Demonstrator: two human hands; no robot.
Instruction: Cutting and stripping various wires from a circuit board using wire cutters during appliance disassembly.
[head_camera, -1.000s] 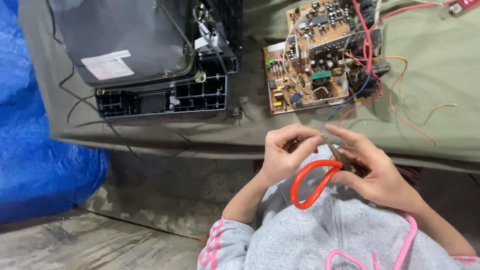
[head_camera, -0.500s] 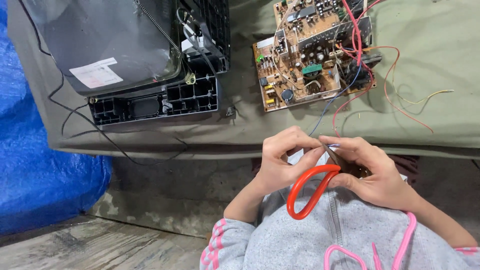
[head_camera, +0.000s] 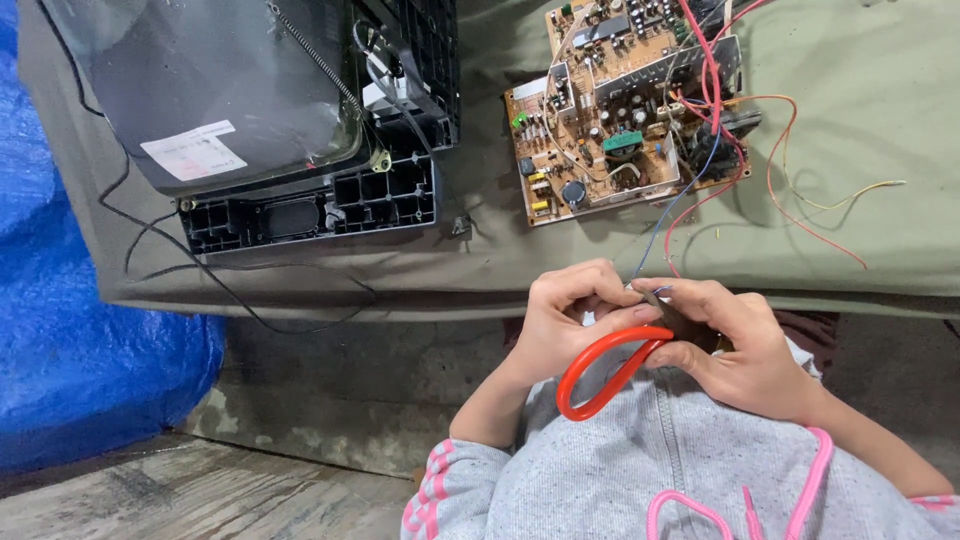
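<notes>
Red-handled scissors (head_camera: 605, 372) sit low at centre-right of the frame, gripped in the right hand (head_camera: 735, 345). The left hand (head_camera: 570, 320) pinches a thin blue wire (head_camera: 668, 222) running up to the circuit board (head_camera: 625, 105), upper right, on green cloth (head_camera: 880, 130).

Open cloth (head_camera: 880, 90) right of circuit board (head_camera: 625, 110); loose wires (head_camera: 800, 200) crossing it, television chassis (head_camera: 270, 120) blocking left.

an olive cloth-covered table (head_camera: 880, 90) carries a dark television shell (head_camera: 270, 120), a circuit board (head_camera: 620, 110) and loose wires (head_camera: 800, 200).
</notes>
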